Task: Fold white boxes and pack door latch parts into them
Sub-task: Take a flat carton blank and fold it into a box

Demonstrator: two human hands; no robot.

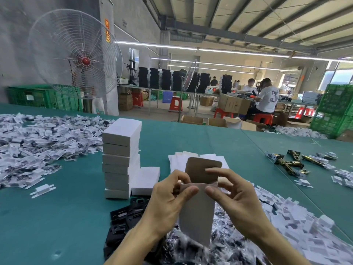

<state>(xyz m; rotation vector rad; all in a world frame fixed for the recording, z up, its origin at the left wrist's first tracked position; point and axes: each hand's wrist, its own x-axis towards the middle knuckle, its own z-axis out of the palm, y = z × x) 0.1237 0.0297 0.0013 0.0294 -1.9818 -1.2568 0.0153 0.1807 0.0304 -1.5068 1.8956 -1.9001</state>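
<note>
Just right of the stack of folded boxes, above the counter, the left hand and right hand hold a half-formed white box upright. Their fingers pinch its open mouth below the raised tuck flap. If 1 thumb presses unevenly, the flap could crease or miss its slot.

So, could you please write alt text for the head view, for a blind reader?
A left hand and right hand grip a white box, top flap open, above a green table. A stack of folded boxes stands left; brass latches lie right.
</note>
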